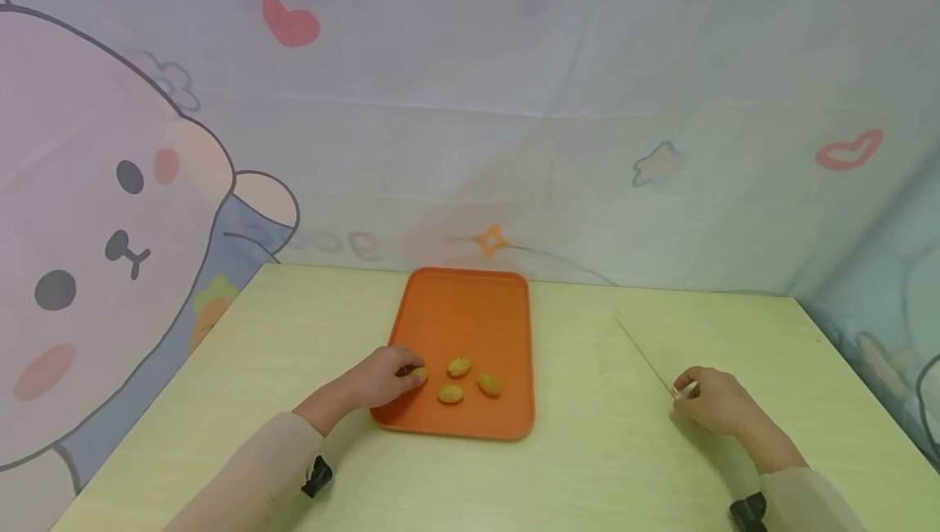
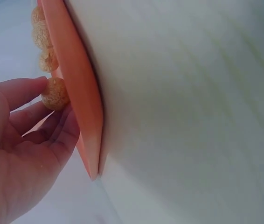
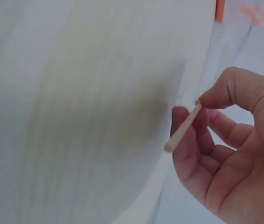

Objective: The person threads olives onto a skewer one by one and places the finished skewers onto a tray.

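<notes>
On an orange tray (image 1: 463, 303) lie several small, oval, yellow pieces with wrinkled skin, like preserved fruit. My left hand (image 1: 378, 377) reaches over the tray's left side and pinches one yellow piece (image 2: 55, 94) between thumb and fingers. In the head view this piece is partly hidden by the fingers. Three other pieces (image 1: 450, 393) lie to its right. Off to the right of the tray, my right hand (image 1: 716, 403) holds a thin wooden skewer (image 1: 646, 358) by its thicker end, between thumb and fingers. The skewer's far end points up and left, away from me.
Both hands work above a pale yellow-green table (image 1: 587, 467). Behind it hangs a printed cloth (image 1: 441, 108) with a cartoon bear and hearts. A dark cable (image 1: 927, 401) shows at the right edge. Each wrist carries a black strap device (image 1: 318, 476).
</notes>
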A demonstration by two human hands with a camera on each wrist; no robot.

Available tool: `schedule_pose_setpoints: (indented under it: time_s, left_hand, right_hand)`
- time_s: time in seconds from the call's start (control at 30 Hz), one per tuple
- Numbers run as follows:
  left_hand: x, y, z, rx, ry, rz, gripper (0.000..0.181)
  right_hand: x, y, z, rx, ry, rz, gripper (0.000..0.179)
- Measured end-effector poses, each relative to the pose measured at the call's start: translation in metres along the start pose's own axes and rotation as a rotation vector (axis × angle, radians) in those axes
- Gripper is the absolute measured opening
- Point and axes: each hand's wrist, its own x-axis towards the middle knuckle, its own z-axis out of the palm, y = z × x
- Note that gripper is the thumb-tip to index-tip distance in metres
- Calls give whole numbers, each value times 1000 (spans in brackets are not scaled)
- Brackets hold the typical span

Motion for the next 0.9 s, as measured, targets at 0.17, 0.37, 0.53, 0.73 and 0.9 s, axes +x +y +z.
schedule_pose_setpoints:
  time_s: [0.17,0.37,0.53,0.73,0.9]
  left_hand:
    - [-1,0,-3,-6,-12,20,22]
    - [-6,-1,-9,-36,-13,61,24]
    - [-12,0,-14,-63,-3,94,25]
    - [-20,6,-19,-82,-2,120,24]
    - [-28,14,-23,-102,-3,148,25]
  right_hand:
    - [-3,-3,-1,35,13,-25,30]
    - [-9,-13,-3,28,55,-137,25]
    - [-17,-24,-4,20,110,-247,20]
    - [-27,-37,-5,20,202,-366,20]
    - [-36,-49,-8,46,267,-509,21]
